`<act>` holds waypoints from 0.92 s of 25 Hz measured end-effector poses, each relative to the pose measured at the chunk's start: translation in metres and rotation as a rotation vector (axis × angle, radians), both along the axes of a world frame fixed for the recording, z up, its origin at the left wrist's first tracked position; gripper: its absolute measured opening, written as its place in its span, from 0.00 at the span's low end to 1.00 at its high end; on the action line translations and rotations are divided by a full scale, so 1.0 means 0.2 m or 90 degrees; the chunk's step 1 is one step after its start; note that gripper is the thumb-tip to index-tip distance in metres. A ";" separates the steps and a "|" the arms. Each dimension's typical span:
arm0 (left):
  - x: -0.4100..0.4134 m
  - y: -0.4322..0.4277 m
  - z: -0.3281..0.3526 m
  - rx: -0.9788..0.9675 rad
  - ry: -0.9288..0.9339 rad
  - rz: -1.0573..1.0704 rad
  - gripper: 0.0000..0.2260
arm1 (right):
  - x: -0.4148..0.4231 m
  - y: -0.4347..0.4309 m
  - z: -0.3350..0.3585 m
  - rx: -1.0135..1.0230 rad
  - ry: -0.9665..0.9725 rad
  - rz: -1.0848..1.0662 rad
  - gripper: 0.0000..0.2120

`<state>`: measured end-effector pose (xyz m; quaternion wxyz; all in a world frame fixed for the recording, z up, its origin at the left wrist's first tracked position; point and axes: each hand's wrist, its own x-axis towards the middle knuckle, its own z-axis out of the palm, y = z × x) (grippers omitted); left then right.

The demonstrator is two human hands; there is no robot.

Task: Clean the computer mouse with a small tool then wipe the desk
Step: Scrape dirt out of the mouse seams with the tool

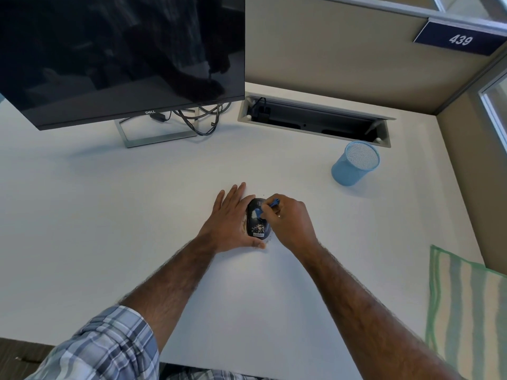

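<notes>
A black computer mouse (257,220) lies on the white desk (137,215) near the middle, with pale crumbs scattered over its back. My left hand (229,219) lies against its left side, fingers stretched flat and thumb wrapped around its near end. My right hand (292,220) is closed on a small blue brush (270,205), whose pale bristles touch the front part of the mouse. A few specks lie on the desk around the mouse.
A striped green and white cloth (466,311) lies at the desk's right edge. A blue mesh pen cup (355,167) stands back right, before an open cable tray (315,119). A dark monitor (120,56) on a stand with cables fills the back left.
</notes>
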<state>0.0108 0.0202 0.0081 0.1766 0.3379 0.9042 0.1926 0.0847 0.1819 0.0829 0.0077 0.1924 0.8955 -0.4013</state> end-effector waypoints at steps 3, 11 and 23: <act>0.00 0.00 0.00 0.000 0.003 -0.003 0.60 | -0.01 0.00 0.02 -0.035 0.008 0.007 0.05; 0.00 0.00 -0.01 0.000 0.006 -0.002 0.61 | 0.02 0.11 0.09 -0.030 -0.033 0.133 0.06; 0.00 0.00 0.00 0.007 -0.002 0.003 0.61 | -0.01 0.12 0.16 0.060 -0.094 0.245 0.07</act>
